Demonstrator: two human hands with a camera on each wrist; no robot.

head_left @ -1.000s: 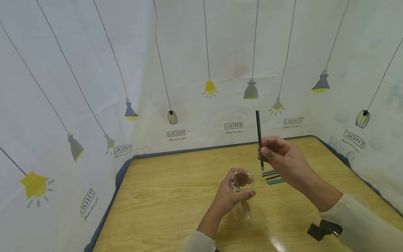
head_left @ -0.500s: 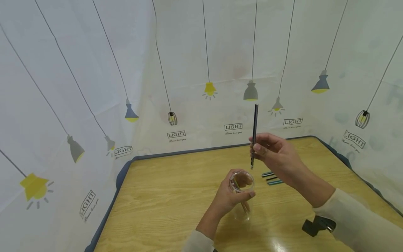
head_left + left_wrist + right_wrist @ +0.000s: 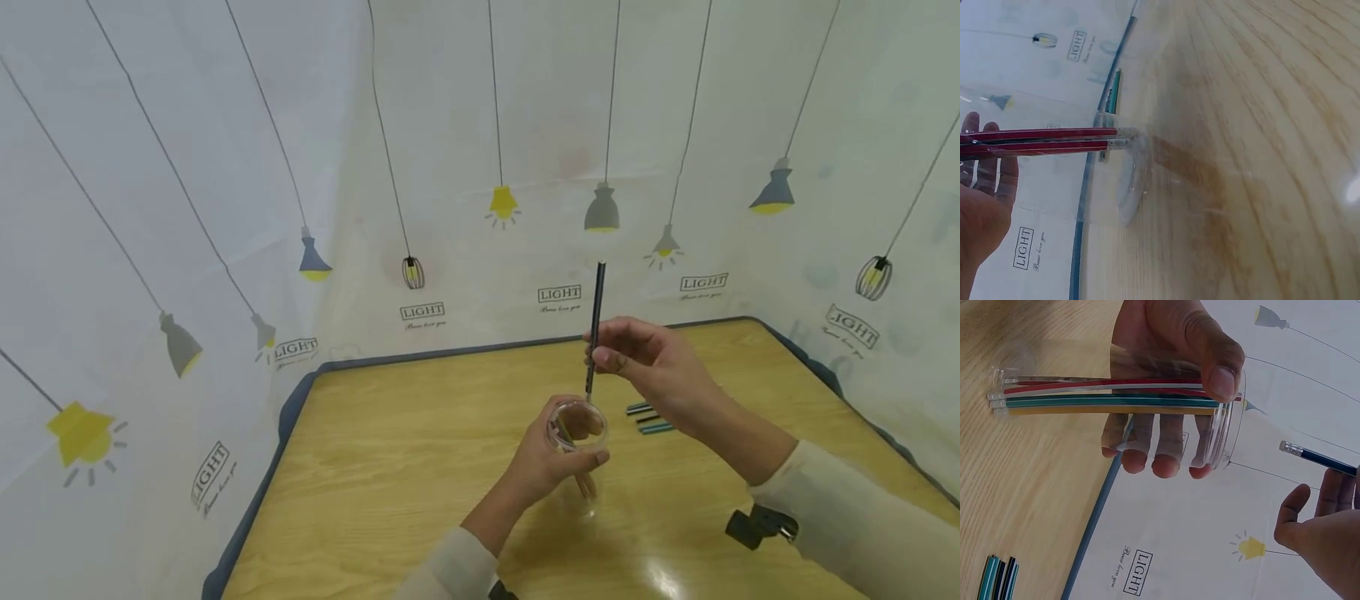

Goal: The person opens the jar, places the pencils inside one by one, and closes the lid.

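Observation:
My left hand (image 3: 543,462) grips a tall clear plastic jar (image 3: 1227,437) near its rim, fingers on one side and thumb on the other. Inside the jar several pencils (image 3: 1116,401) lean together, red, teal and ochre, with their eraser ends at the bottom. The jar's base is at or close to the tabletop. My right hand (image 3: 663,367) pinches a dark blue pencil (image 3: 597,308) between thumb and fingers. That pencil is almost upright, eraser end down, just above the far side of the jar's mouth. In the right wrist view, its metal-capped eraser sits apart from the rim.
Several loose pencils (image 3: 654,428), dark and teal, lie on the wooden table (image 3: 390,450) beyond the jar, under the right forearm. A white sheet (image 3: 450,250) printed with hanging lamps rises behind the table's blue-edged border. A black strap fitting (image 3: 761,527) is on the right wrist.
My right hand has carried the dark blue pencil leftward, from right of the jar to over its mouth, and it now sits slightly lower. The left hand and the jar stay nearly in place.

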